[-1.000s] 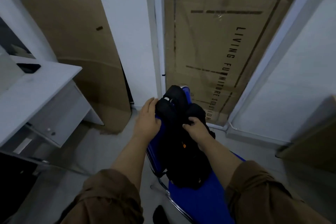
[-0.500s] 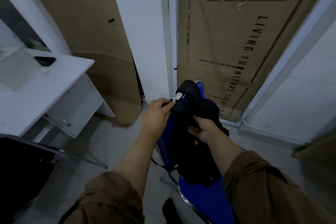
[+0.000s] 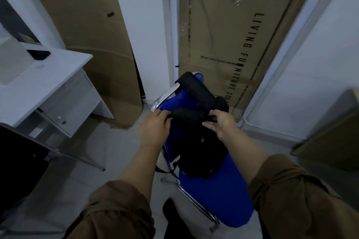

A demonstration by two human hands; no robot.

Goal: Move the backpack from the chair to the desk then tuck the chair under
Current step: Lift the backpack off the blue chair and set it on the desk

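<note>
Both arms reaching forward and down, brown sleeves pushed up. Left hand gripping one end of a padded shoulder strap; right hand clenching the other end near the backpack's top. Black backpack sitting on the blue chair — leaning against its backrest. White tabletop standing well apart, left. Cardboard box behind reading "LIVING FURNITURE SO—", rest hidden.

The scene is dim with a cold bluish cast and soft, diffuse light; no lamp shows. Shadows are faint except the near-black lower left corner. Wide-angle distortion bends the white door frame and tall brown cardboard sheet outward. The black fabric backpack loses detail in darkness. The edges look soft.
</note>
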